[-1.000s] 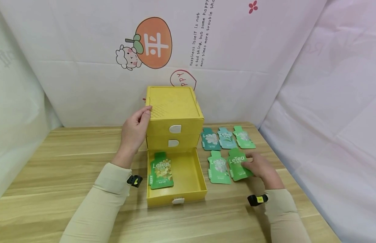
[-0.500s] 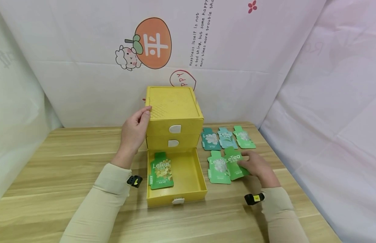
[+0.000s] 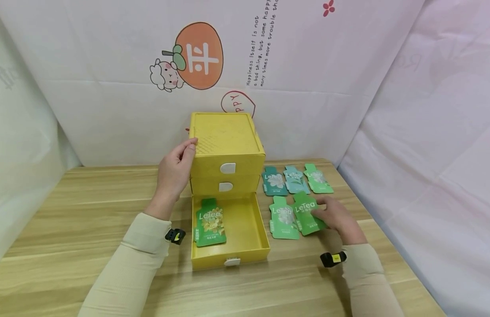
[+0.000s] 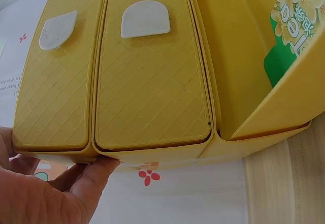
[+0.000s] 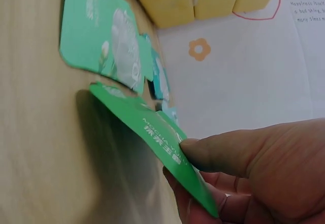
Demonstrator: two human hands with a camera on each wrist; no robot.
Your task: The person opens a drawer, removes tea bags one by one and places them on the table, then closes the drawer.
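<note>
A yellow drawer box (image 3: 225, 134) with white tabs stands on the table, its bottom drawer (image 3: 245, 220) pulled out. Inside that drawer, to the left, lies a green LeTea packet (image 3: 210, 222) with yellow flowers. My left hand (image 3: 175, 169) holds the box at its upper left front corner; the left wrist view shows the thumb along the box's side. My right hand (image 3: 337, 218) pinches a darker green LeTea packet (image 3: 308, 213) by its right side. In the right wrist view that packet (image 5: 157, 140) tilts, its held side raised off the table, beside a light green packet (image 5: 99, 36).
Behind the pinched packet lie a dark teal packet (image 3: 274, 182), a light blue packet (image 3: 295, 180) and a light green packet (image 3: 318, 179) in a row. The wooden table (image 3: 90, 211) meets a printed white cloth (image 3: 110, 119) at the back.
My right hand has moved left with the darker green packet, then slightly back right. The light green packet beside it has shifted a little left. My left hand has stayed put.
</note>
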